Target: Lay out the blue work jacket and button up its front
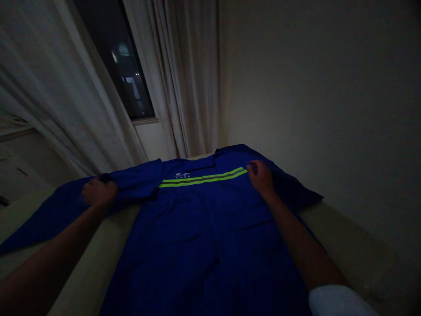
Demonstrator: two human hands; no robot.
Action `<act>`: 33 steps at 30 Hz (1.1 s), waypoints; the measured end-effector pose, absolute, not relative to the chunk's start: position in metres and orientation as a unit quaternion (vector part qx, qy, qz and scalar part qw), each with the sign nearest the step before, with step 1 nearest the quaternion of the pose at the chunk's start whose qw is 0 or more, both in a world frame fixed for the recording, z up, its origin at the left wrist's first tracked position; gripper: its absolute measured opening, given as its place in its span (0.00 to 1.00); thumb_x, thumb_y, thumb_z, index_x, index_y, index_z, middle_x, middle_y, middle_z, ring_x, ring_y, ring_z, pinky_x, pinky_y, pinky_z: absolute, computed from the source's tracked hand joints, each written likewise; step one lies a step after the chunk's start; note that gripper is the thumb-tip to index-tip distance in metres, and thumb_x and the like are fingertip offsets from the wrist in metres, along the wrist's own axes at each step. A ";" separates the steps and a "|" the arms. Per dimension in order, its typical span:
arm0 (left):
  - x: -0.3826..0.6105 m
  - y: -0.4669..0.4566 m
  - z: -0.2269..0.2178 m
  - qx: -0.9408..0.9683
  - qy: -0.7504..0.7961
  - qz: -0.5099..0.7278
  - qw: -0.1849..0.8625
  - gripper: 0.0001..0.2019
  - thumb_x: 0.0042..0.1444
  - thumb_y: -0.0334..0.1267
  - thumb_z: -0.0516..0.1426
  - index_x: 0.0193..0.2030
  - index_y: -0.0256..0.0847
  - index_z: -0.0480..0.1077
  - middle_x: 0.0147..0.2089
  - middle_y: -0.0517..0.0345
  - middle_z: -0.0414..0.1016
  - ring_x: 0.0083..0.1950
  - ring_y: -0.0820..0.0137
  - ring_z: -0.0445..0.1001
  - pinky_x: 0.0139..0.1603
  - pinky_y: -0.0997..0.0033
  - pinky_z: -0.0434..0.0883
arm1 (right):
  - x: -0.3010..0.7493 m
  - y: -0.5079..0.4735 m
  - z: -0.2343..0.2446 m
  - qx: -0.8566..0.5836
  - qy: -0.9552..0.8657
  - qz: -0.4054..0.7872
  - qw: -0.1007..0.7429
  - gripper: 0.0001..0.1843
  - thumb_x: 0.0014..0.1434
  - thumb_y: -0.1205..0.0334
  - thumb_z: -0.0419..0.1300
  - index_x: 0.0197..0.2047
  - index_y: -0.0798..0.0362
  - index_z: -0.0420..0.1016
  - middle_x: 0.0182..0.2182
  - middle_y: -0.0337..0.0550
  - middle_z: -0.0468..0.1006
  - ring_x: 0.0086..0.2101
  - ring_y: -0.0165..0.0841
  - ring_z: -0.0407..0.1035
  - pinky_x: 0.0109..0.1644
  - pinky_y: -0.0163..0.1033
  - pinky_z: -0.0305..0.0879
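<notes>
A blue work jacket with two bright yellow-green reflective stripes across the chest lies spread flat on a pale surface. My left hand is closed on the jacket's left sleeve near the shoulder. My right hand presses on the jacket's right shoulder at the end of the stripes, with its fingers curled on the cloth. The room is dim.
Pale curtains hang behind the surface on both sides of a dark window. A bare wall runs along the right. The left sleeve stretches out toward the lower left edge.
</notes>
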State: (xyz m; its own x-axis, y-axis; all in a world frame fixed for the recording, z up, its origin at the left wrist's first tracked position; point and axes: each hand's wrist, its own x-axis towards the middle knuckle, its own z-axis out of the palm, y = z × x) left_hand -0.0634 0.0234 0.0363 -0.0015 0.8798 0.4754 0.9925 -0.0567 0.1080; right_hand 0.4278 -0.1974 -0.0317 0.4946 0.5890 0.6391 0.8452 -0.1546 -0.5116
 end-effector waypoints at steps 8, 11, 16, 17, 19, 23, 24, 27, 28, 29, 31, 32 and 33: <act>0.018 -0.019 -0.088 -0.875 -0.469 -0.119 -0.001 0.30 0.73 0.53 0.45 0.73 0.43 0.66 0.78 0.47 0.62 0.80 0.52 0.55 0.79 0.41 0.49 | 0.325 -0.088 -0.057 -0.705 -0.687 0.036 0.173 0.17 0.72 0.52 0.60 0.59 0.52 0.75 0.54 0.51 0.79 0.55 0.40 0.73 0.61 0.41 0.65; 0.016 -0.023 -0.102 -0.875 -0.468 -0.125 0.008 0.30 0.73 0.54 0.44 0.74 0.46 0.66 0.78 0.50 0.62 0.81 0.52 0.53 0.80 0.41 0.45 | 0.327 -0.040 -0.058 -0.726 -0.669 0.016 0.160 0.20 0.71 0.54 0.62 0.62 0.52 0.74 0.56 0.54 0.77 0.56 0.43 0.71 0.61 0.44 0.64; 0.012 -0.019 -0.098 -0.872 -0.469 -0.142 0.000 0.28 0.71 0.55 0.46 0.73 0.52 0.67 0.77 0.53 0.64 0.80 0.52 0.55 0.79 0.40 0.48 | 0.324 0.027 -0.062 -0.749 -0.644 -0.007 0.154 0.22 0.66 0.54 0.66 0.62 0.48 0.75 0.59 0.57 0.76 0.61 0.49 0.67 0.63 0.51 0.64; 0.012 -0.019 -0.098 -0.871 -0.469 -0.147 0.000 0.28 0.72 0.55 0.46 0.73 0.52 0.67 0.77 0.53 0.65 0.80 0.52 0.55 0.79 0.40 0.48 | 0.323 0.037 -0.061 -0.748 -0.646 -0.005 0.153 0.18 0.67 0.56 0.65 0.58 0.49 0.77 0.57 0.57 0.78 0.60 0.50 0.68 0.62 0.51 0.64; 0.014 -0.020 -0.099 -0.870 -0.468 -0.155 0.003 0.28 0.72 0.55 0.46 0.72 0.51 0.67 0.76 0.52 0.65 0.80 0.53 0.55 0.80 0.40 0.48 | 0.323 0.057 -0.055 -0.748 -0.645 0.001 0.155 0.13 0.67 0.61 0.63 0.53 0.52 0.80 0.52 0.60 0.80 0.57 0.50 0.72 0.60 0.52 0.66; 0.014 -0.021 -0.100 -0.870 -0.466 -0.160 -0.005 0.28 0.72 0.55 0.46 0.73 0.49 0.67 0.76 0.50 0.65 0.80 0.52 0.55 0.80 0.39 0.47 | 0.331 0.094 -0.017 -0.760 -0.620 -0.014 0.193 0.24 0.71 0.62 0.55 0.66 0.61 0.70 0.56 0.69 0.78 0.57 0.55 0.72 0.61 0.58 0.65; 0.014 -0.022 -0.100 -0.870 -0.466 -0.162 -0.007 0.29 0.72 0.55 0.46 0.73 0.48 0.67 0.76 0.50 0.65 0.80 0.52 0.55 0.80 0.39 0.47 | 0.334 0.101 -0.007 -0.752 -0.620 -0.025 0.224 0.28 0.71 0.61 0.53 0.71 0.62 0.63 0.60 0.69 0.75 0.60 0.53 0.70 0.63 0.58 0.64; 0.013 -0.021 -0.100 -0.869 -0.465 -0.167 -0.012 0.28 0.72 0.55 0.46 0.72 0.49 0.67 0.76 0.50 0.65 0.79 0.52 0.55 0.80 0.39 0.46 | 0.337 0.099 0.006 -0.704 -0.639 -0.058 0.304 0.32 0.72 0.61 0.51 0.75 0.59 0.55 0.68 0.61 0.68 0.64 0.46 0.65 0.67 0.52 0.62; 0.013 -0.021 -0.100 -0.869 -0.465 -0.168 -0.014 0.28 0.72 0.55 0.46 0.72 0.49 0.67 0.76 0.51 0.65 0.79 0.52 0.55 0.80 0.40 0.46 | 0.335 0.090 0.003 -0.703 -0.644 -0.056 0.295 0.30 0.72 0.60 0.52 0.73 0.58 0.58 0.66 0.60 0.70 0.63 0.46 0.66 0.67 0.51 0.63; 0.013 -0.021 -0.100 -0.869 -0.465 -0.169 -0.015 0.28 0.72 0.55 0.46 0.72 0.49 0.67 0.76 0.51 0.65 0.80 0.51 0.55 0.80 0.40 0.46 | 0.333 0.078 -0.004 -0.713 -0.648 -0.044 0.263 0.27 0.71 0.58 0.53 0.70 0.56 0.63 0.63 0.59 0.73 0.61 0.47 0.69 0.64 0.51 0.65; 0.014 -0.021 -0.099 -0.869 -0.466 -0.167 -0.016 0.28 0.71 0.55 0.47 0.72 0.48 0.67 0.76 0.50 0.65 0.80 0.51 0.54 0.80 0.39 0.46 | 0.329 0.047 -0.023 -0.741 -0.647 -0.004 0.181 0.23 0.66 0.53 0.61 0.60 0.55 0.72 0.55 0.58 0.78 0.53 0.49 0.73 0.58 0.50 0.68; 0.014 -0.021 -0.099 -0.869 -0.466 -0.166 -0.016 0.28 0.71 0.55 0.47 0.72 0.48 0.67 0.76 0.50 0.65 0.80 0.50 0.54 0.80 0.39 0.46 | 0.328 0.030 -0.032 -0.749 -0.646 0.013 0.149 0.23 0.62 0.53 0.66 0.57 0.54 0.73 0.52 0.57 0.79 0.50 0.49 0.74 0.54 0.49 0.69; 0.014 -0.022 -0.099 -0.869 -0.466 -0.165 -0.018 0.29 0.71 0.55 0.46 0.72 0.47 0.67 0.76 0.49 0.65 0.80 0.49 0.54 0.80 0.38 0.46 | 0.329 0.015 -0.039 -0.751 -0.647 0.024 0.129 0.24 0.58 0.55 0.69 0.55 0.54 0.74 0.50 0.56 0.79 0.47 0.48 0.75 0.52 0.47 0.69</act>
State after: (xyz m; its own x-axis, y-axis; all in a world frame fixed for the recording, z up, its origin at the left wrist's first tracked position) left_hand 0.0137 -0.0216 -0.0989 0.5108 0.8161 0.2704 0.8045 -0.5646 0.1844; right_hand 0.3287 0.0153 -0.0390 0.1625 0.9780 0.1305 0.9658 -0.1305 -0.2240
